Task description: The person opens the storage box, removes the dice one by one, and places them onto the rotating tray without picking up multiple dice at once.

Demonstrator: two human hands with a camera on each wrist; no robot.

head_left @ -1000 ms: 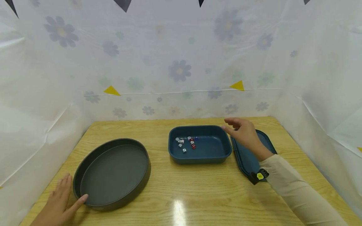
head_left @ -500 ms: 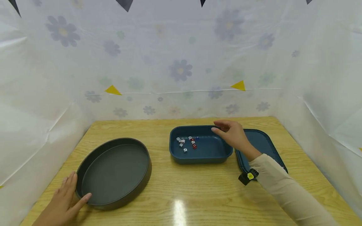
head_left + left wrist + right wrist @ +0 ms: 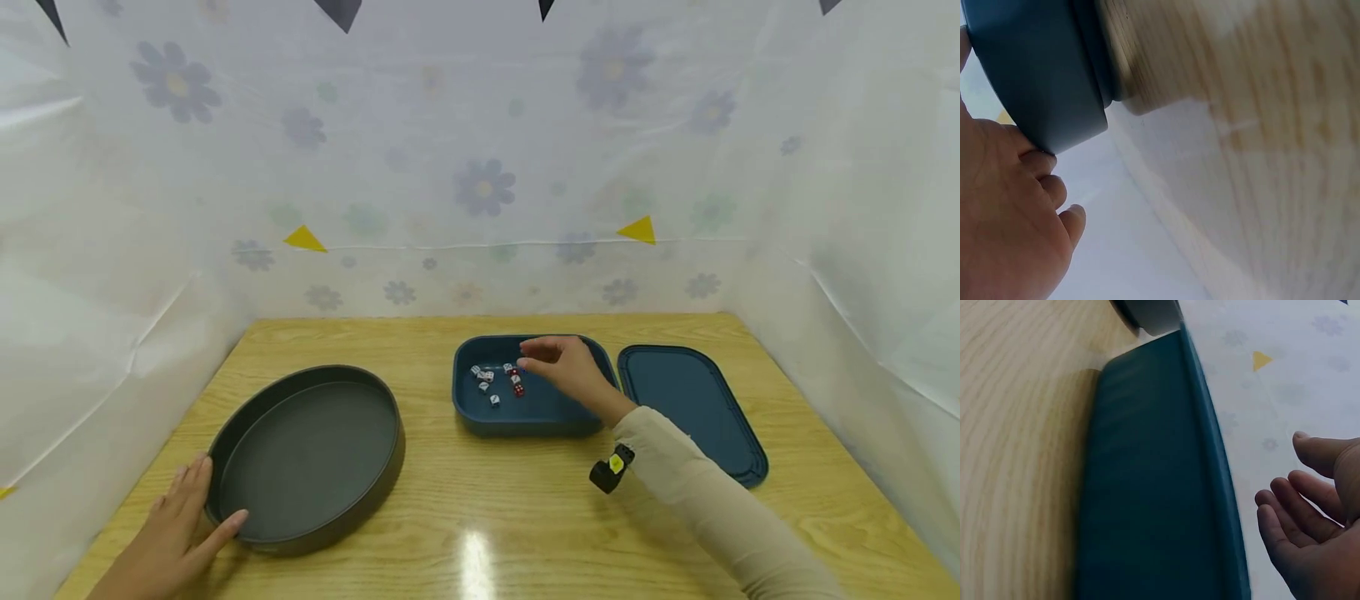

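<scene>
Two red dice (image 3: 515, 384), five white (image 3: 483, 378).

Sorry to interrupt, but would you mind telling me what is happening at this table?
A person sits at a wooden table. Their right hand reaches, fingers relaxed, over a blue rectangular container that holds several small dice, white and red; it holds none that I can see. The container's lid lies beside it. Their left hand rests against the rim of a round dark pan.
</scene>
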